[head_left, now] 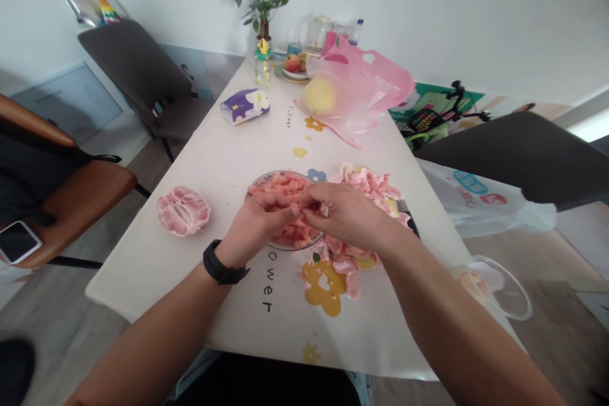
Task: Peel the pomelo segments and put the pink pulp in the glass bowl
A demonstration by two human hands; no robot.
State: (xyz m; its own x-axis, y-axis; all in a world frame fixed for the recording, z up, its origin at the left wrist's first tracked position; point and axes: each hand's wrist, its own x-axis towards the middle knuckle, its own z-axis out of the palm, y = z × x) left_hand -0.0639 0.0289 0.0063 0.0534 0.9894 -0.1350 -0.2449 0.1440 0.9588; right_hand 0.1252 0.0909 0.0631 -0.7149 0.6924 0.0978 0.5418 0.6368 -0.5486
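Observation:
Over a plate (247, 193) of loose pink pomelo flesh (280, 183), my two hands meet with their fingertips together. My left hand (264, 219), with a black band on its wrist, is closed in a pinch. Opposite it, my right hand (340, 209) has its fingers curled around a small red bit of pomelo flesh (314, 205), mostly hidden by the fingers. Whether the left fingertips grip the same bit is hard to make out. A peeled pomelo half (183, 211) lies on the table left of the plate. Pink and white peel scraps (368, 183) are heaped to the right.
Farther back on the table (190, 292) are a tissue pack (245, 106), a pink plastic bag (361, 85) with a yellowish round fruit inside, a fruit plate (295, 73) and a potted plant (263, 13). A white bag (485, 196) hangs at the right edge. Chairs flank both sides.

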